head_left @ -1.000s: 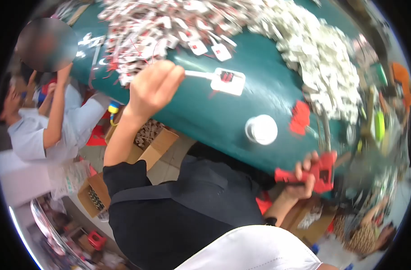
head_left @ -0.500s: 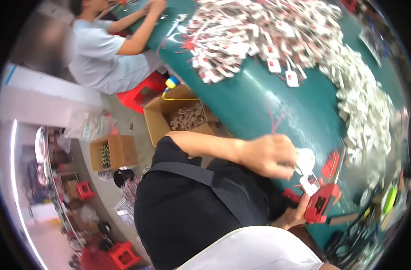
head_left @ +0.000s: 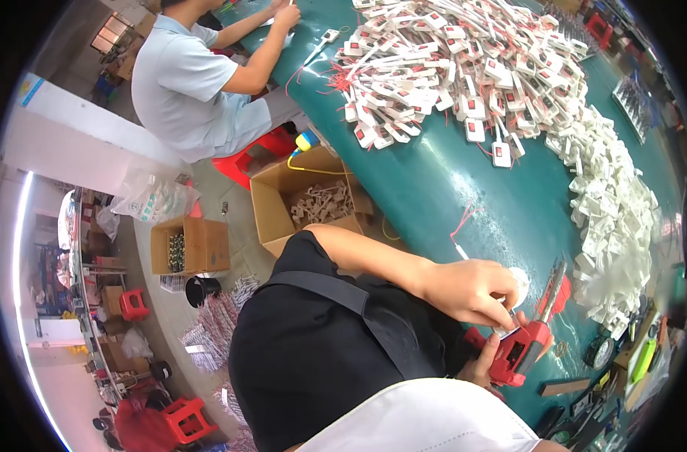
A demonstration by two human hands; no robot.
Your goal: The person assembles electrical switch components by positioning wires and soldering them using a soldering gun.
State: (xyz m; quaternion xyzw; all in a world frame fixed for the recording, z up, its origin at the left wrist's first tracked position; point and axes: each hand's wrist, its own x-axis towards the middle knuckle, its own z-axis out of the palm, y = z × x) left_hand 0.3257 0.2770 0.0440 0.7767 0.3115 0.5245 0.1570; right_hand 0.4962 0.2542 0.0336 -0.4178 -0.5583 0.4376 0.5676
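My left hand (head_left: pixel 475 290) reaches in from the left, its fingers pinched together over a small white plastic piece (head_left: pixel 505 330). What the fingertips hold is too small to make out. My right hand (head_left: pixel 479 367), at the lower right, grips a red tool (head_left: pixel 520 350) with a metal rod, its thumb against the white piece. A round white part (head_left: pixel 520 280) shows partly behind my left fingers. Just beyond that hand, a thin white stem (head_left: pixel 461 252) ends in red wires (head_left: pixel 461 222). My right fingers are mostly hidden by the tool.
A large pile of white stemmed parts with red switches (head_left: pixel 449 68) covers the green table (head_left: pixel 434 181). White pieces (head_left: pixel 614 226) lie along its right side, above assorted tools (head_left: pixel 599 354). A co-worker (head_left: pixel 196 90) sits at upper left. Cardboard boxes (head_left: pixel 272 207) stand below.
My left hand has moved right and down onto the white piece, which was uncovered before. The red tool has shifted slightly left. The view has moved a little and is sharper.
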